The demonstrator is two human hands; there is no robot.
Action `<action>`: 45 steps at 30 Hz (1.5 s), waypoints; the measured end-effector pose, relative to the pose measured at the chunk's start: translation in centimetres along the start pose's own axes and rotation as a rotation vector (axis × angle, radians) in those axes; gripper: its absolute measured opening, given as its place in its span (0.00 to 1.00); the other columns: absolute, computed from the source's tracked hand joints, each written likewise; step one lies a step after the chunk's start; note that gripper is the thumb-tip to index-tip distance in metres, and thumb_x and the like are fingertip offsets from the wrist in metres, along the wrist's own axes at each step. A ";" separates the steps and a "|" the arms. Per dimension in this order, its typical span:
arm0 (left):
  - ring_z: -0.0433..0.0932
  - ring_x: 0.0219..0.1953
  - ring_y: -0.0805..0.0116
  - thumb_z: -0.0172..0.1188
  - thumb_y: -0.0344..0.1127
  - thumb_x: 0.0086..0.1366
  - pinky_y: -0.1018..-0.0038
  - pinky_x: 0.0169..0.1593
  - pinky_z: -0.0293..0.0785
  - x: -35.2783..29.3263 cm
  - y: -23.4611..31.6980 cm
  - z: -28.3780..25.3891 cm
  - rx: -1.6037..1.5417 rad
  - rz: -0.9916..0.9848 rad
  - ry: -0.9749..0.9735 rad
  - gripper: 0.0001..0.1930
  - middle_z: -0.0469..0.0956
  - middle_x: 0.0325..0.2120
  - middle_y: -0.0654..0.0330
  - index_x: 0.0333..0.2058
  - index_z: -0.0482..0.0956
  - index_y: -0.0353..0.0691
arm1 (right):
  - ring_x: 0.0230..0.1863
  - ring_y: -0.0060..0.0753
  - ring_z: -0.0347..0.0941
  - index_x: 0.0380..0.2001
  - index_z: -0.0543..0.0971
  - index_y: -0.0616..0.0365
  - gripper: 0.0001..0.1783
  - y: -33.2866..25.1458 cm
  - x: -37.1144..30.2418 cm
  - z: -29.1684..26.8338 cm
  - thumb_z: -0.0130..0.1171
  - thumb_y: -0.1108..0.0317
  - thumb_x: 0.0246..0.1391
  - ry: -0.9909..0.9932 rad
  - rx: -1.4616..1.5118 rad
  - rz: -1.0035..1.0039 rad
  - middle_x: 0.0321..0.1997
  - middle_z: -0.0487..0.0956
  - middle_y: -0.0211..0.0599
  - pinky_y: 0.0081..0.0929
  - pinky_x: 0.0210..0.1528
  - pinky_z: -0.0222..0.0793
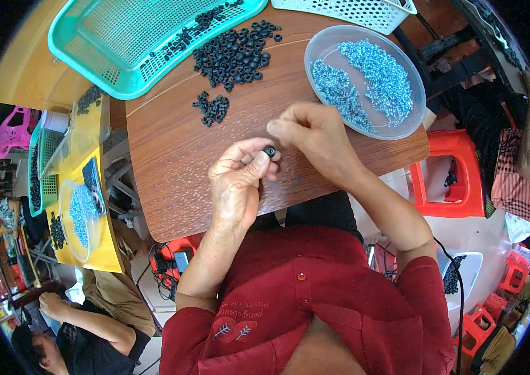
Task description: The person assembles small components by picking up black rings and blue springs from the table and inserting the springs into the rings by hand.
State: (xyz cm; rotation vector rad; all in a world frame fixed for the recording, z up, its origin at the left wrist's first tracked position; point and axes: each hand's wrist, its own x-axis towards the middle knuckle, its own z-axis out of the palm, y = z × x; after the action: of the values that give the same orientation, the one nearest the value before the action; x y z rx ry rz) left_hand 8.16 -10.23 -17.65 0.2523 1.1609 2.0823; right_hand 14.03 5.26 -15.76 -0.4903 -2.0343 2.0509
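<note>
Between the thumb and fingers of my left hand [237, 181] is a small round black part [270, 151] with a hole in its middle, held over the wooden table [177, 181]. Just to its right, my right hand [318, 134] is closed in a pinch; whatever its fingertips may hold is hidden or too small to name. Beyond my hands lie a large pile of small black parts [233, 56] and a smaller cluster of them [212, 109]. A round clear tray [358, 81] at the far right holds two heaps of tiny blue pieces [380, 78].
A turquoise basket [99, 44] with some black parts stands at the far left, a white basket [346, 14] at the far edge. Red stools [452, 175] stand on the right. At the left, another person [83, 319] sits by a yellow table [99, 250].
</note>
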 end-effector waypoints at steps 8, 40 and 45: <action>0.75 0.28 0.68 0.57 0.24 0.59 0.78 0.31 0.71 0.6 0.1 -1.0 -0.138 -0.056 0.062 0.10 0.78 0.30 0.50 0.40 0.74 0.27 | 0.34 0.47 0.73 0.29 0.80 0.56 0.07 1.9 8.9 2.5 0.60 0.72 0.42 0.343 -0.915 -0.558 0.29 0.78 0.44 0.41 0.35 0.68; 0.76 0.32 0.69 0.58 0.24 0.59 0.78 0.31 0.71 1.2 0.1 -1.6 -0.193 -0.105 0.107 0.09 0.78 0.30 0.53 0.38 0.76 0.27 | 0.35 0.44 0.68 0.30 0.79 0.57 0.10 3.4 10.0 1.7 0.57 0.78 0.39 0.434 -1.028 -0.665 0.27 0.74 0.39 0.38 0.34 0.66; 0.75 0.29 0.70 0.59 0.25 0.58 0.78 0.30 0.70 1.4 0.3 -1.4 -0.174 -0.108 0.108 0.09 0.78 0.29 0.52 0.38 0.76 0.28 | 0.36 0.46 0.66 0.25 0.77 0.59 0.11 2.8 12.3 1.1 0.58 0.79 0.31 0.495 -1.045 -0.679 0.29 0.72 0.43 0.39 0.38 0.66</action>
State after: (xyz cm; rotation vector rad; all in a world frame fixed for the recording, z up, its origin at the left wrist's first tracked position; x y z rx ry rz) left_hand 6.31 -10.32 -18.49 -0.0053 1.0239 2.1072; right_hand 2.50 8.83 -19.62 -0.3165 -2.3141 0.3560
